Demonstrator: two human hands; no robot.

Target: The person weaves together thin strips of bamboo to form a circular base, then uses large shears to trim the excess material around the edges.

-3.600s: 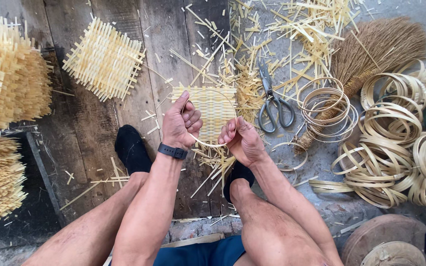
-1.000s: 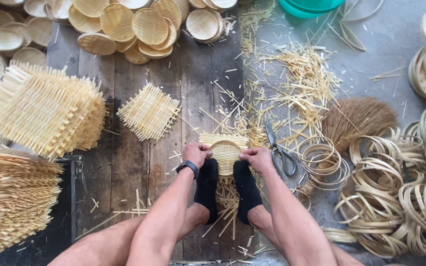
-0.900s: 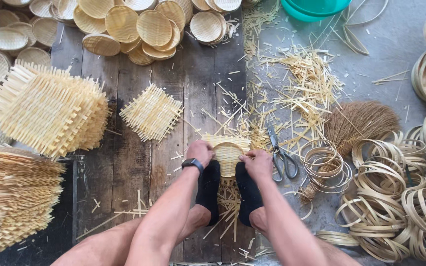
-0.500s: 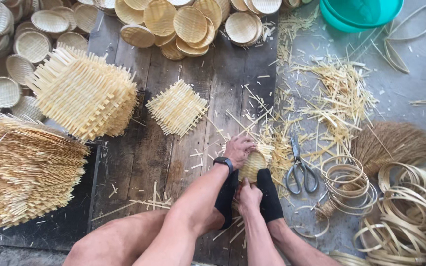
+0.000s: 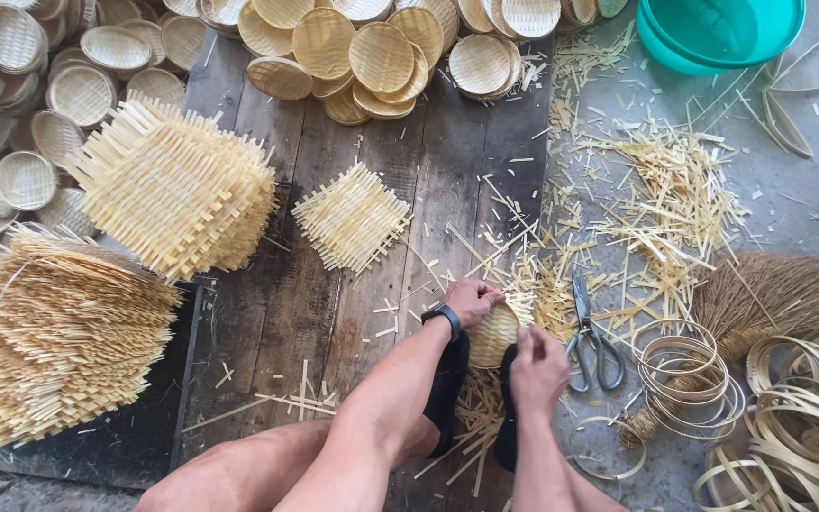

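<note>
- Head view: left hand (image 5: pixel 471 301) and right hand (image 5: pixel 537 368) both clamp the small woven basket (image 5: pixel 495 337) tightly.
- Loose strips could spring out if either grip slackens.

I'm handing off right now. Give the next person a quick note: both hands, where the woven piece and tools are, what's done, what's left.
Left hand: gripping the far edge of the small round woven bamboo piece.
Right hand: closed on its near right edge.
The piece sits pinned between the dark-socked feet on the wooden boards.
Scissors lie just right of it, untouched; bamboo rings further right.
Done: finished round trays piled at the top.
Left: flat woven squares and the stacks on the left are not yet shaped.
</note>
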